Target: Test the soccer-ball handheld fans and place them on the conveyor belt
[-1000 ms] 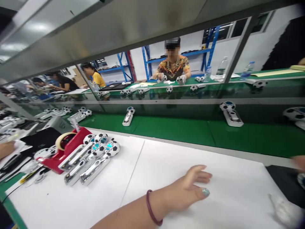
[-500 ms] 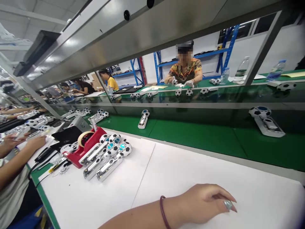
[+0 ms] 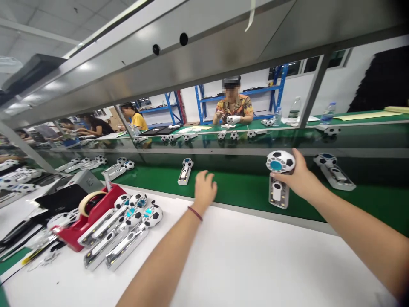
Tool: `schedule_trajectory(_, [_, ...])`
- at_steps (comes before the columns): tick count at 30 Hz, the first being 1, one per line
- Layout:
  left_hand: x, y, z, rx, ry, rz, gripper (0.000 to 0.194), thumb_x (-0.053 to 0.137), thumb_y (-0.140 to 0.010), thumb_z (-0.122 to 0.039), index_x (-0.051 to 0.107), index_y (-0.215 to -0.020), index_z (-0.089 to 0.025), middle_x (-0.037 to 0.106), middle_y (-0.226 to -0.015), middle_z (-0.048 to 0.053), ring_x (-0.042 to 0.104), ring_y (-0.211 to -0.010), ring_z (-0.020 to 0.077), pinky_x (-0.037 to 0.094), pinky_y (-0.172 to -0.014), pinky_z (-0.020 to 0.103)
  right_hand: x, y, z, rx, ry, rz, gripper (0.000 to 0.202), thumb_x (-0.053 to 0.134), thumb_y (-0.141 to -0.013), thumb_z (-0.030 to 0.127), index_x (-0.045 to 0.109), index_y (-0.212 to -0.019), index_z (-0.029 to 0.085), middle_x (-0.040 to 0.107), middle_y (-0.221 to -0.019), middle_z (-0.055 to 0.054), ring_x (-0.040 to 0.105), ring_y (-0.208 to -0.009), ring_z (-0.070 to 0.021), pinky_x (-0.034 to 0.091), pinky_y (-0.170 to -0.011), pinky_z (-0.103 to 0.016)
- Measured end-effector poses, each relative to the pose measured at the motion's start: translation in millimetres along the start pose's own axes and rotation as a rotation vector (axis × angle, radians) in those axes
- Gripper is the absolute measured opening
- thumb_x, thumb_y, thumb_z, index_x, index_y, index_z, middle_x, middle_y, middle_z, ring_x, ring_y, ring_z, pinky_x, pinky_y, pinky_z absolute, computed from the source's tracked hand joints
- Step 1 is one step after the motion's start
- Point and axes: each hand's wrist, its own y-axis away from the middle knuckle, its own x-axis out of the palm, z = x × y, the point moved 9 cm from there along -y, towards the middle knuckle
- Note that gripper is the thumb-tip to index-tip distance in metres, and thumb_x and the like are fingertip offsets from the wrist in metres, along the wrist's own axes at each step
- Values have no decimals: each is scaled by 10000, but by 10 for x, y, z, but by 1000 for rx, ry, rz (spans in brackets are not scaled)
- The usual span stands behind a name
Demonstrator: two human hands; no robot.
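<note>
My right hand (image 3: 299, 175) holds a football-patterned device (image 3: 277, 163) near-upright above the green belt (image 3: 243, 194), ball end at the top, clear-sided handle below. The thumb crosses the neck beneath the ball; one finger shows at the ball's right side, the others being hidden. Whether the handle's lower end touches the belt, I cannot tell. My left hand (image 3: 205, 192), with a dark red bracelet (image 3: 195, 213) at the wrist, is over the belt's near edge; its fingers are moderately spread and bent, and I see nothing in them. Just left of it lies a second device (image 3: 184, 172); a third device (image 3: 335, 172) lies to the right of my right hand. On the white surface (image 3: 249, 260), four more devices (image 3: 152, 215) lie side by side next to a red tape dispenser (image 3: 78, 230) bearing a tape roll (image 3: 85, 204). Across the belt sits a co-worker in a patterned shirt (image 3: 244, 105), holding a white piece (image 3: 234, 120).
</note>
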Motion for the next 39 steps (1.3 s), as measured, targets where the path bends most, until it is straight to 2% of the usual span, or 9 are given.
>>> schedule_trajectory(2, [-247, -246, 350, -159, -28, -94, 380, 488, -819, -113, 479, -1198, -132, 276, -1396, 137, 175, -1311, 301, 135, -1088, 500, 17, -13, -117, 50, 5, 0, 962, 672, -660, 340, 96, -1424, 242, 356, -1354, -203, 467, -1147, -348, 424, -857, -453])
schedule_trajectory(5, [-525, -398, 847, -451, -12, -146, 463, 528, -842, -228, 382, -1278, -175, 281, -1394, 116, 267, -1269, 326, 221, -1021, 586, -4, 184, -98, 30, -59, 23, 834, 597, -703, 338, 158, -1406, 255, 300, -1385, -167, 351, -1259, -311, 350, -970, -448])
schedule_trajectory(8, [-510, -454, 1128, -668, 79, -21, 389, 564, -831, -268, 469, -1191, -156, 454, -1249, 108, 458, -1122, 273, 388, -930, 510, 131, 616, -91, 187, -222, 199, 738, 561, -731, 352, 228, -1378, 225, 355, -1347, -159, 361, -1255, -267, 322, -1002, -425])
schedule_trajectory(10, [-381, -441, 1117, -740, 183, 89, 309, 564, -833, -283, 524, -1102, -137, 531, -1129, 91, 535, -999, 228, 462, -843, 439, 300, 987, -105, 378, -389, 360, 689, 545, -752, 404, 255, -1357, 249, 382, -1330, -151, 419, -1205, -260, 352, -969, -439])
schedule_trajectory(14, [11, -48, 628, -718, 527, 271, 244, 535, -843, -325, 544, -976, -122, 583, -873, 47, 573, -738, 140, 498, -663, 298, 430, 1465, -4, 481, -512, 477, 683, 629, -716, 381, 320, -1318, 294, 426, -1293, -108, 478, -1134, -241, 355, -960, -426])
schedule_trajectory(20, [598, 1545, -501, -636, 1028, 647, 592, 717, -615, -433, 442, -1080, -191, 590, -858, 51, 589, -635, 166, 497, -546, 290, 545, 1656, 110, 660, -940, 422, 824, 658, -720, 454, 138, -1356, 395, 499, -1223, -63, 599, -926, -208, 487, -748, -349])
schedule_trajectory(23, [774, 2043, -872, -626, 1153, 821, 703, 760, -596, -415, 353, -1133, -215, 566, -949, 71, 624, -728, 199, 522, -647, 349, 541, 1635, 89, 591, -956, 317, 662, 679, -703, 435, 325, -1249, 313, 606, -941, -24, 611, -738, -177, 481, -593, -279])
schedule_trajectory(27, [879, 2170, -1087, -632, 1275, 959, 741, 685, -675, -476, 226, -1214, -254, 535, -1061, 110, 639, -812, 260, 503, -719, 447, 575, 1704, 6, 564, -922, 302, 458, 642, -730, 455, 428, -1079, 249, 570, -744, 14, 560, -609, -138, 442, -504, -234])
schedule_trajectory(39, [757, 2148, -1172, -592, 1193, 994, 582, 636, -746, -418, 272, -1151, -213, 554, -998, 103, 631, -787, 241, 483, -735, 448, 504, 1736, 77, 487, -889, 335, 464, 663, -714, 417, 423, -1075, 252, 594, -829, 10, 587, -723, -159, 458, -663, -287])
